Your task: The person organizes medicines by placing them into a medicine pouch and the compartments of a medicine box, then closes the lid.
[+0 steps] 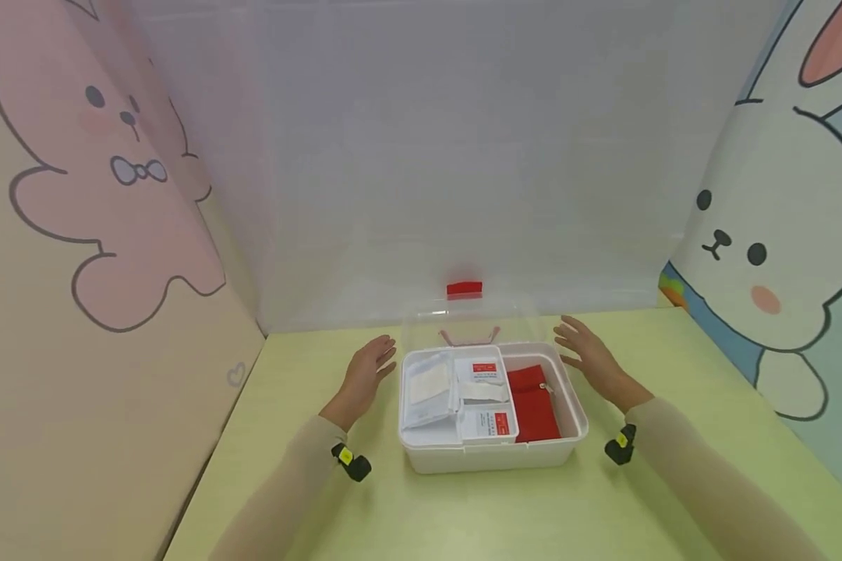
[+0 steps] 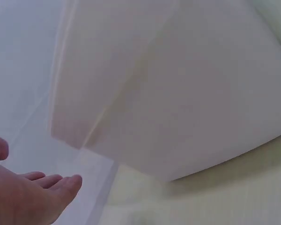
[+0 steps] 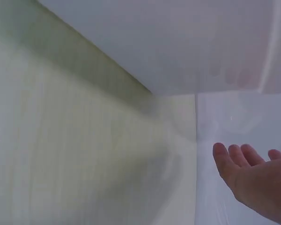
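Observation:
A white plastic box (image 1: 567, 405) stands open on the green table, its clear lid (image 1: 470, 319) raised upright with a red latch (image 1: 464, 289) at the top. Inside lie a red pouch (image 1: 532, 403), small white packets with red labels (image 1: 487, 423) and a clear-lidded tray (image 1: 426, 388). My left hand (image 1: 368, 372) hovers flat beside the box's left rear corner, fingers straight, holding nothing. My right hand (image 1: 588, 354) is spread beside the right rear corner, also empty. In the left wrist view my left hand (image 2: 23, 194) is near the box wall (image 2: 178, 93); the right wrist view shows my right hand (image 3: 255, 176) near the lid.
Cartoon-printed panels wall the table: a pink one (image 1: 98, 202) on the left, a plain pale one (image 1: 463, 156) behind, a rabbit one (image 1: 779, 234) on the right. The green tabletop (image 1: 477, 514) stretches in front of the box.

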A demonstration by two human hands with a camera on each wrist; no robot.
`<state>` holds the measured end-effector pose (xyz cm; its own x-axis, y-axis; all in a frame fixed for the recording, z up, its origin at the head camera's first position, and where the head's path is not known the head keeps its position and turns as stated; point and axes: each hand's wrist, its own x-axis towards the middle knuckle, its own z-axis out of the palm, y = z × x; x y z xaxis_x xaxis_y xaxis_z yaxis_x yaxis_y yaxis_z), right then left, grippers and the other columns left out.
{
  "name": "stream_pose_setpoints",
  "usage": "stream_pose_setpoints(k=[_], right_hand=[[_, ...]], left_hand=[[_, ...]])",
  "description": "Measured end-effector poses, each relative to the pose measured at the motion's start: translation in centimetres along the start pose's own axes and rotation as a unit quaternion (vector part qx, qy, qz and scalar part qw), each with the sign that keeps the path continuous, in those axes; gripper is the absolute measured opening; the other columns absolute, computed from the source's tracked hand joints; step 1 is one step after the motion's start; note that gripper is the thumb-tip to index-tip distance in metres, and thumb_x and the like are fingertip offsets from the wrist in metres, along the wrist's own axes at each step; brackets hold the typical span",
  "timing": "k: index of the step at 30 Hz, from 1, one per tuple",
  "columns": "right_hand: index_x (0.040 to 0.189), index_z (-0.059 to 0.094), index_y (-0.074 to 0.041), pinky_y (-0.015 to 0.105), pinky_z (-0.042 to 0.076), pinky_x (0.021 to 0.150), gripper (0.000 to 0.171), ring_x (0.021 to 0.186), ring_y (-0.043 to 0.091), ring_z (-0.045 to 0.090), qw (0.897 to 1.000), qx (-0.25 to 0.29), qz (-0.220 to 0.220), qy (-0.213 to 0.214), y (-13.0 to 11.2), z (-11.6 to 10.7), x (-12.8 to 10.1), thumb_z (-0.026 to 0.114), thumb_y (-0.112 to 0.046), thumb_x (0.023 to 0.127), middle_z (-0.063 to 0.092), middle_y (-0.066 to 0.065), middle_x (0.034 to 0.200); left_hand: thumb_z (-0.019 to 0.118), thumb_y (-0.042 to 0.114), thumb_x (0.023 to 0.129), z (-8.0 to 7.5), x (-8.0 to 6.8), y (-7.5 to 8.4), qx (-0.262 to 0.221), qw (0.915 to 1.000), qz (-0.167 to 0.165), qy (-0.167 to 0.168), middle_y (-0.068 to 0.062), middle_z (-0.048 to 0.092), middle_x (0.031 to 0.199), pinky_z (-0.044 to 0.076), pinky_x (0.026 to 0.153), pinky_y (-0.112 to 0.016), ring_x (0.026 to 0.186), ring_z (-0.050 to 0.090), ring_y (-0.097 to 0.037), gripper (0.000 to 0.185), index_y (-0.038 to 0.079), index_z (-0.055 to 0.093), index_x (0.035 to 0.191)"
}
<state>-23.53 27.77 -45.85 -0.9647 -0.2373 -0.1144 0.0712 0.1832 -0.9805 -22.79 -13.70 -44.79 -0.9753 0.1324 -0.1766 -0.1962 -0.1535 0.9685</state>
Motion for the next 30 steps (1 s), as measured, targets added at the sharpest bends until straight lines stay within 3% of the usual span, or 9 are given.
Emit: stream_pose_setpoints(k=[8, 18, 24, 30], right_hand=[[0.156, 0.01, 0.001, 0.059, 0.025, 0.116, 0.077, 0.145, 0.047, 0.024, 0.996, -0.062, 0.054, -0.041, -0.2, -0.8, 2.7, 0.039, -0.048, 0.103, 0.021, 0.029, 0.159], [0.153, 0.022, 0.004, 0.061, 0.027, 0.115, 0.07, 0.143, 0.047, 0.031, 0.99, -0.102, 0.079, -0.065, -0.3, -0.4, 4.4, 0.031, -0.047, 0.105, 0.033, 0.028, 0.154], [0.152, 0.022, 0.005, 0.06, 0.027, 0.115, 0.071, 0.143, 0.047, 0.031, 0.991, -0.087, 0.077, -0.061, -0.4, 0.1, 5.0, 0.029, -0.048, 0.105, 0.034, 0.028, 0.153], [0.152, 0.021, 0.006, 0.058, 0.029, 0.114, 0.058, 0.143, 0.047, 0.03, 0.992, -0.069, 0.084, -0.058, -0.6, 0.4, 5.2, 0.028, -0.032, 0.108, 0.033, 0.028, 0.154]], left_hand=[[0.044, 0.021, 0.104, -1.1, 3.5, -0.3, 0.062, 0.9971, -0.021, 0.037, -0.026, 0.041, 0.15, 0.039, 0.112, -0.045, 0.139, 0.042, -0.037, 0.052, -0.007, 0.035, 0.147], [0.054, 0.02, 0.1, -1.3, 6.4, -1.3, 0.024, 0.9977, -0.058, 0.027, -0.031, 0.048, 0.141, 0.043, 0.109, -0.044, 0.131, 0.051, -0.04, 0.054, -0.008, 0.039, 0.144], [0.054, 0.017, 0.099, -0.9, 7.0, -1.0, 0.021, 0.9969, -0.06, 0.047, -0.029, 0.051, 0.139, 0.045, 0.107, -0.044, 0.129, 0.052, -0.04, 0.048, -0.01, 0.046, 0.137], [0.053, 0.013, 0.099, -0.9, 7.2, -0.9, 0.04, 0.9973, -0.053, 0.033, -0.03, 0.052, 0.138, 0.043, 0.108, -0.047, 0.13, 0.053, -0.04, 0.044, -0.011, 0.049, 0.135]])
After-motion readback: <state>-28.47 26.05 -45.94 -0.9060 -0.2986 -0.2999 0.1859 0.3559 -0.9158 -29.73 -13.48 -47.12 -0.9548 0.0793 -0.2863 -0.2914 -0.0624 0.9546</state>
